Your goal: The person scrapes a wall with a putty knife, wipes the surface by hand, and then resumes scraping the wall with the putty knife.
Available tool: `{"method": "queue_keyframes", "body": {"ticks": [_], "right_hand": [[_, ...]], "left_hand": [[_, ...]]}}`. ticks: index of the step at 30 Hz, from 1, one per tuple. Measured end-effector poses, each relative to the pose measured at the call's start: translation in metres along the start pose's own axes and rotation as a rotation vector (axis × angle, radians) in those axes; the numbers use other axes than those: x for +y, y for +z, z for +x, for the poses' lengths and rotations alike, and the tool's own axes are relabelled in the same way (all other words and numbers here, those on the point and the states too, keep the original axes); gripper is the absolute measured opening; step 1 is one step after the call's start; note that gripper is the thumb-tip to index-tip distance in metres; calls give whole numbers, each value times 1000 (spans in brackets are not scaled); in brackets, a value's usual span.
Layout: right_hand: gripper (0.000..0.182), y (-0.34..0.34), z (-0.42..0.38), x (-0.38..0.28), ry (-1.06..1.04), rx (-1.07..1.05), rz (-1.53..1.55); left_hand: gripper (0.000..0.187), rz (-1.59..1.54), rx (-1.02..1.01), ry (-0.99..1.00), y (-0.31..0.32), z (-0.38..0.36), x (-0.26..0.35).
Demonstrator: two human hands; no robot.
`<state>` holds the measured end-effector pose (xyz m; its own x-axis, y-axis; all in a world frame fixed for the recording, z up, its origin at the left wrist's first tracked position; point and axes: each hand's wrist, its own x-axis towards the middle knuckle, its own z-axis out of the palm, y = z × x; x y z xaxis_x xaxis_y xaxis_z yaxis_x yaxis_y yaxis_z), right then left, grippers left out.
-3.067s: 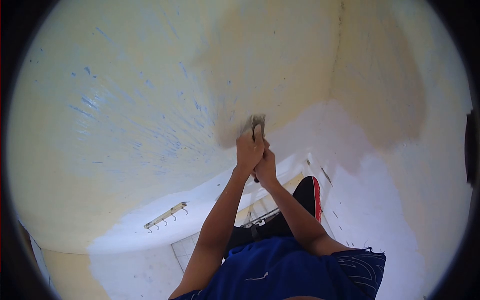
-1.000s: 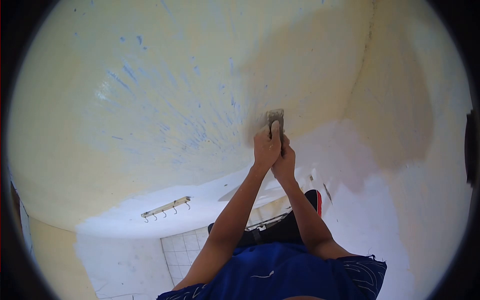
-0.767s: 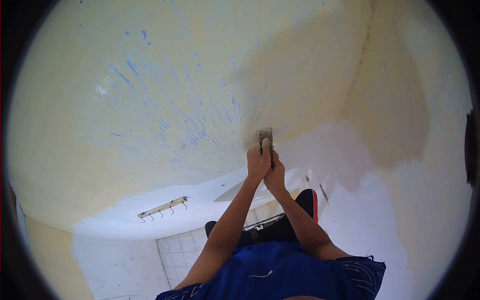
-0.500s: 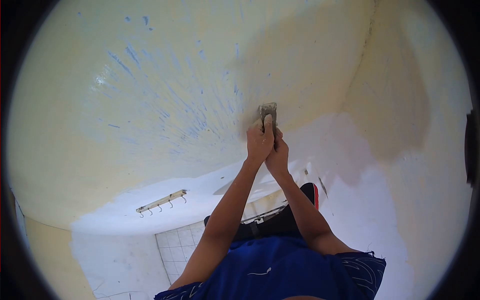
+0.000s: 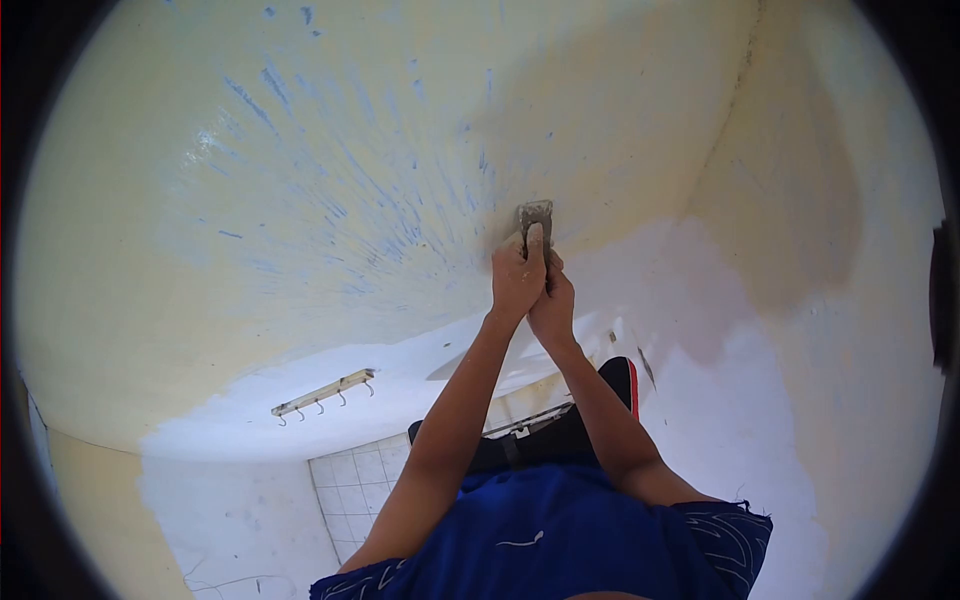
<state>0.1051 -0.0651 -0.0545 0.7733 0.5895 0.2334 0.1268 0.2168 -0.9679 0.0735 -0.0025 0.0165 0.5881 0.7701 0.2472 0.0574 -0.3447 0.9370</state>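
Note:
Both my hands grip one dark, oblong sanding block (image 5: 538, 212), its end whitened with dust, against the yellowish wall (image 5: 600, 150). My left hand (image 5: 516, 282) is closed on it, with the thumb lying along its top. Close against it on the right, my right hand (image 5: 553, 305) wraps the lower part of the block; its fingers are partly hidden. Blue streaks (image 5: 400, 225) fan out over the wall to the left of the hands. The exact working face of the block is hidden.
A rail with several hooks (image 5: 322, 393) is fixed on a white patch at lower left. White tiles (image 5: 355, 490) show below it. A dark object (image 5: 940, 298) sits at the right edge. My shoe (image 5: 622, 385) shows under the right forearm. A crack (image 5: 738, 85) runs down the wall.
The view has tilted slightly, so the blue streaks sit a little higher and further right. Both hands and the sanding block have shifted only slightly against the wall; the grip is the same.

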Motion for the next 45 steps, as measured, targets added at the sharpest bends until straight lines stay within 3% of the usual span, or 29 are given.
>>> {"method": "queue_keyframes", "body": {"ticks": [8, 11, 17, 21, 23, 27, 29, 32, 36, 38, 39, 41, 45], "right_hand": [[36, 6, -26, 39, -8, 30, -82], [34, 4, -14, 21, 155, 34, 76], [36, 2, -19, 26, 123, -1, 107], [38, 5, -23, 47, -90, 53, -122], [38, 2, -13, 27, 80, 4, 42], [39, -5, -8, 19, 261, -97, 73], [38, 0, -17, 30, 91, -12, 60], [36, 3, -31, 52, 39, 36, -44], [35, -6, -23, 45, 8, 16, -66], [36, -12, -22, 43, 237, -62, 20], [36, -14, -22, 36, 244, -59, 17], [35, -11, -22, 20, 74, -7, -46], [35, 1, -7, 28, 8, 58, 8]], "left_hand": [[50, -69, 4, -107, 1, -21, -33], [51, 24, -35, -106, -1, -8, -13], [49, 43, -37, -13, 2, -12, -35], [49, 3, -31, -110, 2, -16, -40], [49, -18, -38, -117, 3, -7, -24], [50, 0, -7, -91, 4, -7, -10], [50, 40, -9, -83, 3, -11, -24], [50, 50, 4, -88, 7, -20, -61], [51, -35, -22, -157, 9, -17, -40], [51, -73, -21, -169, 13, -18, -36], [51, -112, -11, -174, 14, -18, -37], [50, -148, -1, -182, 14, -20, -38], [50, 21, -33, -88, 7, -4, -12]]}}
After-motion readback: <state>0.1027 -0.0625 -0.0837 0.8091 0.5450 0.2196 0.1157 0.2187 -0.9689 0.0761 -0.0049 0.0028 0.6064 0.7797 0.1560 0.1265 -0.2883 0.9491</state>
